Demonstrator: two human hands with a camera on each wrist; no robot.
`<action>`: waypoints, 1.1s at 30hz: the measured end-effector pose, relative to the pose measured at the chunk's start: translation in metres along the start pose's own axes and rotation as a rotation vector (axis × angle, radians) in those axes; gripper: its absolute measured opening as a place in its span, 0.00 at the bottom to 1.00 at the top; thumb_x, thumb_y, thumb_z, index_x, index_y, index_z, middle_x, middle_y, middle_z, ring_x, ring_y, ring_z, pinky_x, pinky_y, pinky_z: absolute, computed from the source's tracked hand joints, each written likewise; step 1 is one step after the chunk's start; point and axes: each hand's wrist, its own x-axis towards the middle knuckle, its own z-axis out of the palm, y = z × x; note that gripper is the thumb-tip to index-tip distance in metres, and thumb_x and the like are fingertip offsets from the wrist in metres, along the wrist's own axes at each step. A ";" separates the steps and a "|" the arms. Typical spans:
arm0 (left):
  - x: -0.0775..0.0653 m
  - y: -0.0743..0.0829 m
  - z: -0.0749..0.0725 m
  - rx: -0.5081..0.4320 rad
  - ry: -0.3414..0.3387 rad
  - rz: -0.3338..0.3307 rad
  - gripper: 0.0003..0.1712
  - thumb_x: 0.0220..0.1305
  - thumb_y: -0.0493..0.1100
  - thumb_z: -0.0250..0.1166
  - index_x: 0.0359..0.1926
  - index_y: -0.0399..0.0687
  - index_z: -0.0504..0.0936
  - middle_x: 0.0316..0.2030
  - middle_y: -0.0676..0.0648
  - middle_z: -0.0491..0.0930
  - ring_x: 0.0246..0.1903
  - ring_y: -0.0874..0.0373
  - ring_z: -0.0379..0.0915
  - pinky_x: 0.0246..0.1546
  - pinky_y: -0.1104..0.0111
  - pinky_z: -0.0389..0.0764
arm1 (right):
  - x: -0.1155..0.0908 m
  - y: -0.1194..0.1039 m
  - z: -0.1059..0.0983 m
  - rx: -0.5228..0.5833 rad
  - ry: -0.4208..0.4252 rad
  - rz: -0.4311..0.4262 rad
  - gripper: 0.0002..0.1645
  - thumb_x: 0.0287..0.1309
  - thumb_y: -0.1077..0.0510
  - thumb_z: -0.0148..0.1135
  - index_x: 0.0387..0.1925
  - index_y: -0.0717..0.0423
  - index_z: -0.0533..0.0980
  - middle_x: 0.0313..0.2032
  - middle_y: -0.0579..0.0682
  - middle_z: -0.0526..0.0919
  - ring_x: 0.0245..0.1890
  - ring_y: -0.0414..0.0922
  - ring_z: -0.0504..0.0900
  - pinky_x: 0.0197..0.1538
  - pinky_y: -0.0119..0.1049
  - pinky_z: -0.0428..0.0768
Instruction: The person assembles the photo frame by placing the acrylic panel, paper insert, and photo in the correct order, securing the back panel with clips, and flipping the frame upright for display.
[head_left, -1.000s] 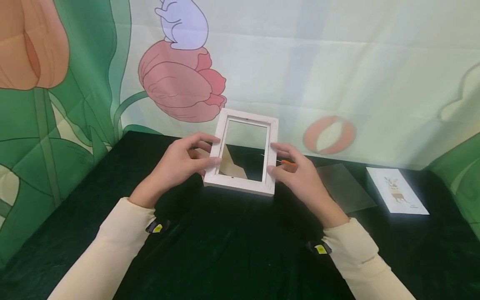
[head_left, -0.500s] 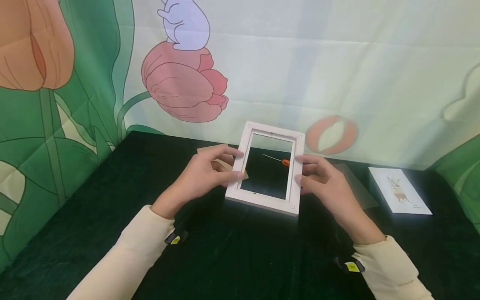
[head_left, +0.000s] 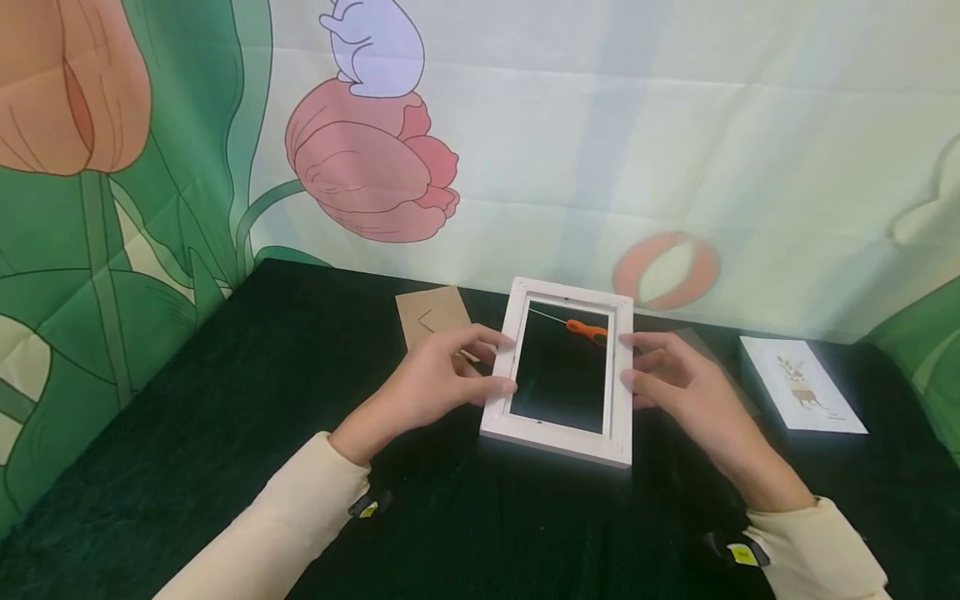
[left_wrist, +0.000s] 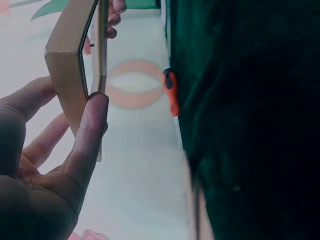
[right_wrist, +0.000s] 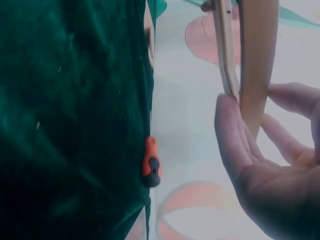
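A white picture frame (head_left: 558, 440) with an open centre is held up off the dark green cloth, tilted, its recessed side toward the head camera. My left hand (head_left: 438, 383) pinches its left bar between thumb and fingers. On the opposite bar, my right hand (head_left: 697, 396) has the same kind of pinch. Both wrist views show the frame's thick side edge (left_wrist: 70, 57) between thumb and fingertips, well apart from the cloth. Through the opening, an orange-handled screwdriver (head_left: 587, 332) shows lying on the cloth behind.
Behind my left hand lies a brown backing board (head_left: 433, 310), partly covered. A clear sheet (head_left: 694, 340) is mostly hidden behind my right hand. Farther right sits a white card (head_left: 804, 385) with a printed animal drawing. A printed curtain (head_left: 540, 167) hangs along the table's back edge.
Both hands have carried the picture frame right and down toward the person. The brown backing board, earlier mostly covered, now shows more, and the screwdriver handle appears inside the opening.
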 end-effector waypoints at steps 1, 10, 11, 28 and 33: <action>-0.001 -0.002 0.002 0.003 -0.008 -0.002 0.30 0.64 0.40 0.79 0.65 0.47 0.82 0.51 0.44 0.83 0.36 0.55 0.87 0.42 0.63 0.89 | 0.001 0.002 -0.001 -0.009 -0.005 -0.002 0.36 0.74 0.49 0.66 0.77 0.51 0.67 0.56 0.59 0.81 0.48 0.53 0.87 0.50 0.34 0.86; -0.001 -0.016 0.010 0.050 -0.081 0.012 0.31 0.64 0.37 0.78 0.67 0.43 0.80 0.51 0.40 0.82 0.34 0.56 0.87 0.41 0.65 0.89 | 0.001 0.018 -0.002 -0.024 -0.077 -0.005 0.39 0.71 0.54 0.71 0.76 0.55 0.66 0.52 0.60 0.82 0.44 0.51 0.89 0.50 0.37 0.87; 0.000 -0.017 0.010 0.059 -0.087 0.012 0.31 0.64 0.37 0.78 0.67 0.43 0.80 0.51 0.40 0.83 0.34 0.56 0.87 0.41 0.65 0.89 | 0.001 0.020 -0.002 -0.022 -0.083 -0.010 0.38 0.71 0.54 0.71 0.76 0.56 0.66 0.52 0.61 0.82 0.44 0.51 0.88 0.49 0.37 0.88; 0.004 -0.037 0.018 0.154 -0.207 -0.060 0.32 0.65 0.40 0.78 0.68 0.45 0.80 0.47 0.41 0.84 0.34 0.57 0.84 0.36 0.65 0.85 | 0.007 0.035 0.006 -0.079 -0.173 0.040 0.38 0.67 0.56 0.73 0.72 0.58 0.67 0.48 0.58 0.83 0.42 0.51 0.88 0.50 0.46 0.89; 0.005 -0.038 0.019 0.185 -0.214 -0.056 0.32 0.65 0.40 0.78 0.68 0.46 0.80 0.47 0.43 0.85 0.34 0.57 0.84 0.37 0.66 0.86 | 0.008 0.038 0.006 -0.085 -0.192 0.042 0.39 0.66 0.56 0.74 0.72 0.59 0.67 0.48 0.58 0.83 0.42 0.50 0.87 0.49 0.46 0.89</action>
